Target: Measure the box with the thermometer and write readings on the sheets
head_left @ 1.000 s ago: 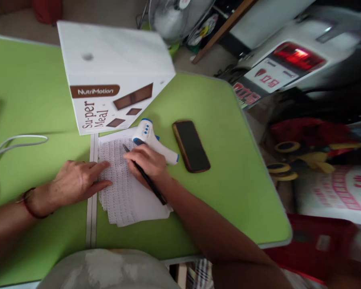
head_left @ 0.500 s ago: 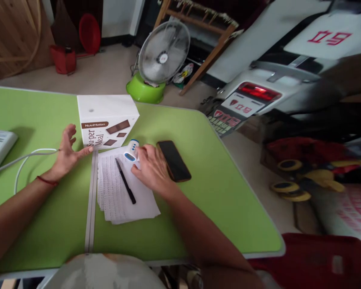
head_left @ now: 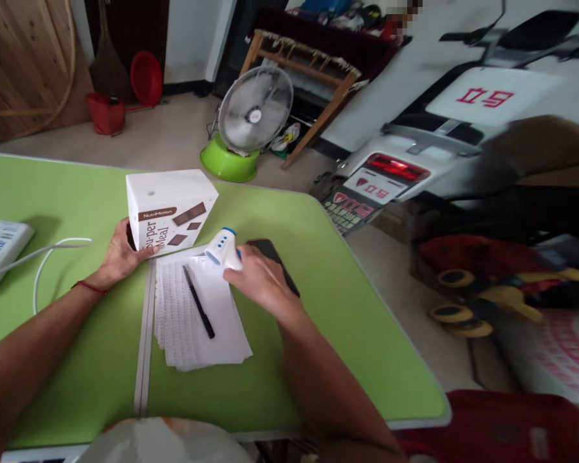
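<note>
My left hand grips the lower left corner of a white NutriMotion box, thumb across the front and fingers behind the side. In my right hand is a white and blue handheld thermometer, held by its handle above the papers, with blue dots facing up. Beneath it lies a stack of paper sheets, partly printed with rows of small marks. A black pen rests across the sheets. Just behind my right hand is a dark phone, partly covered by the hand.
The green folding table has a seam down its middle. A white power strip with a cable lies at the left. Past the table stand a fan on a green basin and a white scooter at the right.
My left hand has closed from spread fingers onto the box's corner. My right hand has lifted the thermometer off the papers and turned it. The camera view has shifted slightly.
</note>
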Demonstrator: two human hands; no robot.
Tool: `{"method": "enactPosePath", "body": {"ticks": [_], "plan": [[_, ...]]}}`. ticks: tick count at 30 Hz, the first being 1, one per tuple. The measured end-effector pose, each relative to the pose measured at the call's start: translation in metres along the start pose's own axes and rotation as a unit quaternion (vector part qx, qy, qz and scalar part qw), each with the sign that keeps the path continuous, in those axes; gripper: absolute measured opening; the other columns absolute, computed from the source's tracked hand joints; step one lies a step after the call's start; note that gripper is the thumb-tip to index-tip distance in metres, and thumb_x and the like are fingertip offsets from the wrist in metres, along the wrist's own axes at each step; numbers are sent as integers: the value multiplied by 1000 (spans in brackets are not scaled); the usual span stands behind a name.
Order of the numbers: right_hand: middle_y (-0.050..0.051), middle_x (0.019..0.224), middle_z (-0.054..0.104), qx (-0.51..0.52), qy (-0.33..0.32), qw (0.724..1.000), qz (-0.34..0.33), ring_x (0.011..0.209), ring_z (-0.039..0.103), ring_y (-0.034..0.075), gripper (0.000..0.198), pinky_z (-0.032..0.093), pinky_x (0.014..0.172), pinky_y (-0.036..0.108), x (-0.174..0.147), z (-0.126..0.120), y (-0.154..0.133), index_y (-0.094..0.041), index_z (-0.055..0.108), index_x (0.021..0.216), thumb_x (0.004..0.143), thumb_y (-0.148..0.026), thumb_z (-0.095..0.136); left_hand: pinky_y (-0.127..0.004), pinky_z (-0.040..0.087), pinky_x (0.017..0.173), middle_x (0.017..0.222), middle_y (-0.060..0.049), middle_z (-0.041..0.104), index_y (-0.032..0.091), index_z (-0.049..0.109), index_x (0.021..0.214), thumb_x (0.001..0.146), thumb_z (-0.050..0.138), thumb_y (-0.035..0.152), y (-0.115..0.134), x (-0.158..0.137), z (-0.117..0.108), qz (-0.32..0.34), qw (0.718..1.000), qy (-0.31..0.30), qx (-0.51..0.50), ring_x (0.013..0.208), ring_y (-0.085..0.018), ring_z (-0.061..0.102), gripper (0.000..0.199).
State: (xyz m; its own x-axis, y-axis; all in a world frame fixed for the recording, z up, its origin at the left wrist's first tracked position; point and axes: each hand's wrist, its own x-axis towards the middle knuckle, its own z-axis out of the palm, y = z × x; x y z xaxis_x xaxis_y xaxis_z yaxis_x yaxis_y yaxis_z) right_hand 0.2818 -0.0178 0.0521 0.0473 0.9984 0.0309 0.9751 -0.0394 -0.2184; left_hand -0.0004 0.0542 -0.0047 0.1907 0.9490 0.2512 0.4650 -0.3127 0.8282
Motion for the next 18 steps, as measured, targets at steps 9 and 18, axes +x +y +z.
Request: {"method": "enactPosePath", "body": {"ticks": [9, 18], "plan": [[-3, 65, 59, 630, -50, 772, -74, 55, 54, 12, 21, 45, 54, 29, -39, -13, -30, -20, 58, 83, 74, -38, 67, -45, 60, 86, 120, -21, 66, 11, 53, 116, 79, 71, 57, 31, -21, -3, -23, 989, -53, -139, 106, -30, 67, 62], [-4, 70, 58, 708, -58, 703, -45, 55, 54, 9, 26, 50, 54, 27, -45, 13, -58, -20, 60, 90, 73, -31, 75, -50, 57, 91, 123, -21, 64, 9, 48, 126, 71, 81, 52, 33, -28, 6, -63, 979, -110, -161, 108, -31, 66, 77]]}}
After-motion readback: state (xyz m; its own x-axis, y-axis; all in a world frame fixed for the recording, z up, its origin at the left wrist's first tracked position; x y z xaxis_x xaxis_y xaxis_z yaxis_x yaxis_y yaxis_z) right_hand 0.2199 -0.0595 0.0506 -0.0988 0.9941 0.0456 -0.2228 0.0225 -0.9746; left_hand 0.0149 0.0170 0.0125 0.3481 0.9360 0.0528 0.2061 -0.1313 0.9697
